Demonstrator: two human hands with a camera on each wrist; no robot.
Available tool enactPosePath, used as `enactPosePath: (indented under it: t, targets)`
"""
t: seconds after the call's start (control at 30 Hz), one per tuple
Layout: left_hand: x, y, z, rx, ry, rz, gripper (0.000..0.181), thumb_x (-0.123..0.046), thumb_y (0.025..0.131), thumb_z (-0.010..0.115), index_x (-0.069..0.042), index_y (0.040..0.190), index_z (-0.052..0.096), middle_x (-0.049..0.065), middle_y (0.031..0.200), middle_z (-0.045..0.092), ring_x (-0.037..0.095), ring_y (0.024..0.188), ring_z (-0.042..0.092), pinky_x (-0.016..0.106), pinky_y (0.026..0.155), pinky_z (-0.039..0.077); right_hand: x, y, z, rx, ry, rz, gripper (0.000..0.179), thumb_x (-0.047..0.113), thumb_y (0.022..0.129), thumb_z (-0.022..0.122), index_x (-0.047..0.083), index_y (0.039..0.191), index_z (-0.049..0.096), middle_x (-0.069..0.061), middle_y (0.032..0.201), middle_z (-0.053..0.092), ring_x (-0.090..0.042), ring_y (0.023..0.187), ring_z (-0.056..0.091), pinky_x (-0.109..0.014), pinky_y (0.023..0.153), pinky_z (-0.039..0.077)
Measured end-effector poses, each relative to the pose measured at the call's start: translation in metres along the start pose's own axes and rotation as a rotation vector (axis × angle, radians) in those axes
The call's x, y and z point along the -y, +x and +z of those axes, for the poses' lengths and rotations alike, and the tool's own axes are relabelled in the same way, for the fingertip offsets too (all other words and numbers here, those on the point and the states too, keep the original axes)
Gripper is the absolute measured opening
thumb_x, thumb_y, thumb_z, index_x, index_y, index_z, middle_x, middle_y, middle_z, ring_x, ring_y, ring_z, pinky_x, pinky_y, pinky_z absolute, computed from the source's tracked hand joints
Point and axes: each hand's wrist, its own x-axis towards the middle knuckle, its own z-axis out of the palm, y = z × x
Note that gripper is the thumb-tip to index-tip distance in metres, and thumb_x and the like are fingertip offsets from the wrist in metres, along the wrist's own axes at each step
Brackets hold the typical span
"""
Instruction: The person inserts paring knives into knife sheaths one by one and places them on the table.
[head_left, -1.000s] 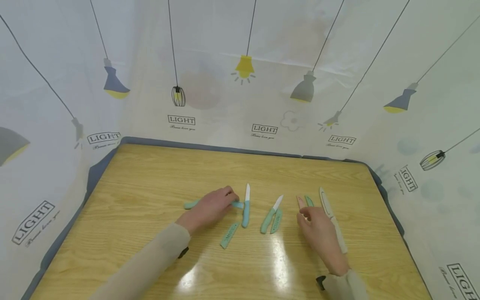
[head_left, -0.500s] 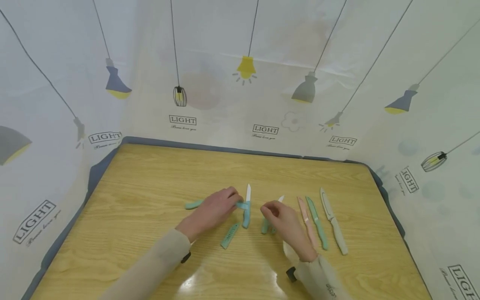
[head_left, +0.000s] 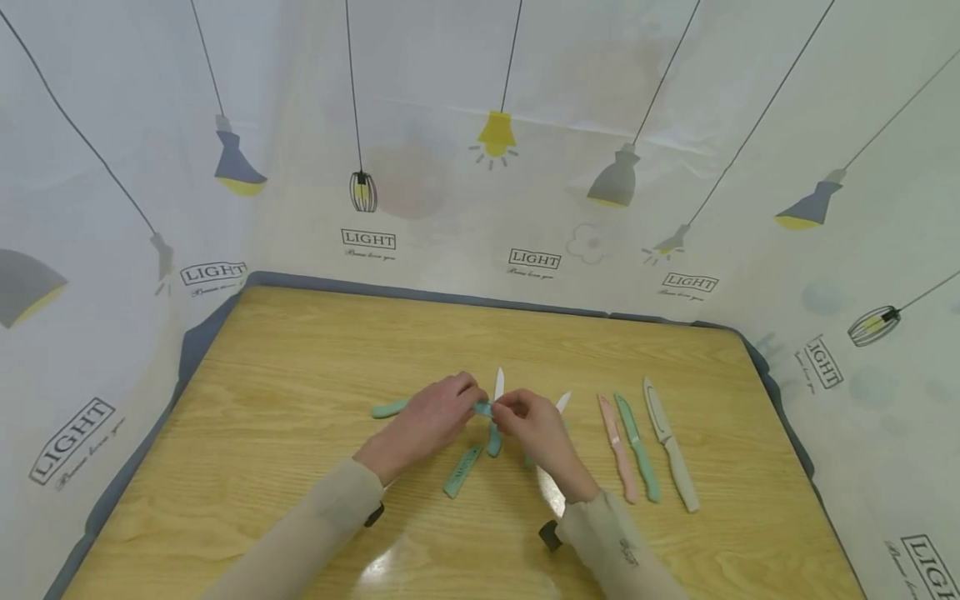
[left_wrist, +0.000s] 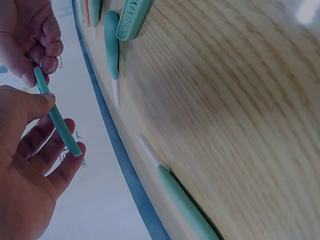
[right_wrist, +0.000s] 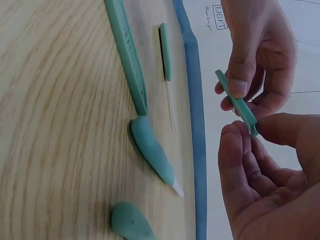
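A light-blue blade cover (head_left: 483, 409), greenish in the wrist views, is held above the table between both hands. My left hand (head_left: 438, 410) grips its middle, thumb (left_wrist: 42, 104) on one side and fingers on the other. At the opposite end, my right hand (head_left: 536, 429) pinches the tip of the cover between thumb (right_wrist: 282, 129) and forefinger. Below them lies a blue-handled knife (head_left: 494, 442) with a bare white blade. A loose green blade cover (head_left: 462, 472) rests just nearer, and a green-handled knife (head_left: 388, 409) is partly hidden behind my left hand.
To the right lie a pink knife (head_left: 619, 454), a green knife (head_left: 639, 454) and a larger off-white knife (head_left: 675, 458), all apparently covered. Another bare white blade (head_left: 564, 402) shows beyond my right hand. The wooden table (head_left: 300, 350) meets a printed backdrop on the far side.
My right hand has moved left from beside the pink knife, past the middle knife, and now pinches the blue cover's end. The left hand has kept hold of the cover nearly in place.
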Motion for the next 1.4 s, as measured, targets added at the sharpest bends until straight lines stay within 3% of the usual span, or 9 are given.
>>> enactPosePath:
  t: [0.3,0.43,0.53,0.67,0.87,0.97,1.03,1.17,1.4]
  targets:
    - [0.002,-0.002,0.000,-0.022,0.009,-0.013,0.025,-0.007,0.098,0.072,-0.010,0.122,0.067,0.003,0.111,0.061,0.016,0.089,0.061,0.026,0.072,0.056,0.000,0.004,0.003,0.034,0.138,0.094,0.022,0.015,0.103,0.065,-0.005,0.111,0.067,-0.013,0.094,0.074,-0.025,0.089,0.073,-0.038,0.084,0.063]
    - [0.003,-0.005,0.000,-0.028,-0.060,-0.109,0.035,-0.014,0.101,0.070,-0.009,0.134,0.062,0.008,0.127,0.060,0.023,0.109,0.063,0.036,0.089,0.058,0.000,0.003,0.003,0.035,0.165,0.105,0.026,0.016,0.103,0.064,-0.007,0.115,0.066,-0.019,0.099,0.074,-0.027,0.093,0.073,-0.039,0.087,0.063]
    - [0.005,-0.007,-0.001,-0.067,-0.222,-0.233,0.042,-0.017,0.103,0.066,-0.006,0.142,0.055,0.012,0.138,0.055,0.028,0.124,0.057,0.044,0.101,0.055,-0.001,0.002,0.003,0.020,0.191,0.112,0.027,0.016,0.104,0.064,-0.008,0.116,0.065,-0.023,0.102,0.073,-0.027,0.093,0.072,-0.039,0.088,0.063]
    - [0.004,-0.009,0.000,-0.192,-0.542,-0.445,0.042,-0.018,0.107,0.059,-0.003,0.145,0.051,0.014,0.142,0.051,0.032,0.132,0.051,0.049,0.110,0.049,-0.001,0.001,0.005,-0.004,0.242,0.109,0.025,0.013,0.104,0.064,-0.009,0.115,0.065,-0.024,0.102,0.072,-0.024,0.091,0.072,-0.037,0.087,0.063]
    - [-0.004,-0.007,0.007,-0.425,-1.189,-0.774,0.047,-0.021,0.110,0.052,0.007,0.146,0.044,0.026,0.144,0.051,0.035,0.132,0.053,0.049,0.114,0.045,0.001,0.001,0.012,-0.033,0.286,0.106,0.021,0.010,0.102,0.065,-0.008,0.114,0.066,-0.017,0.100,0.073,-0.022,0.090,0.072,-0.032,0.085,0.063]
    - [-0.008,-0.006,0.012,-0.467,-1.525,-0.883,0.047,-0.020,0.111,0.049,0.009,0.146,0.040,0.025,0.141,0.052,0.030,0.127,0.057,0.048,0.116,0.044,0.001,0.003,0.015,-0.049,0.303,0.109,0.020,0.009,0.102,0.066,-0.007,0.113,0.066,-0.017,0.100,0.073,-0.019,0.088,0.071,-0.031,0.083,0.063]
    - [-0.010,-0.005,0.014,-0.474,-1.696,-0.905,0.047,-0.017,0.111,0.047,0.011,0.147,0.036,0.025,0.141,0.051,0.027,0.123,0.059,0.048,0.117,0.042,0.001,0.003,0.016,-0.057,0.319,0.104,0.020,0.009,0.102,0.066,-0.008,0.113,0.065,-0.019,0.101,0.072,-0.018,0.087,0.070,-0.032,0.083,0.063]
    - [-0.014,-0.003,0.015,-0.502,-1.894,-0.927,0.044,-0.013,0.111,0.047,0.009,0.147,0.035,0.022,0.140,0.050,0.023,0.120,0.059,0.044,0.119,0.041,0.002,0.005,0.018,-0.067,0.337,0.093,0.020,0.009,0.102,0.065,-0.008,0.113,0.065,-0.022,0.102,0.072,-0.018,0.086,0.069,-0.033,0.082,0.063]
    - [-0.017,0.002,0.017,-0.540,-1.982,-0.983,0.023,-0.011,0.110,0.051,0.001,0.128,0.046,0.010,0.121,0.054,0.020,0.114,0.060,0.034,0.109,0.050,0.001,0.004,0.022,-0.065,0.318,0.083,0.021,0.009,0.103,0.064,-0.008,0.115,0.064,-0.019,0.103,0.072,-0.023,0.090,0.071,-0.037,0.086,0.063]
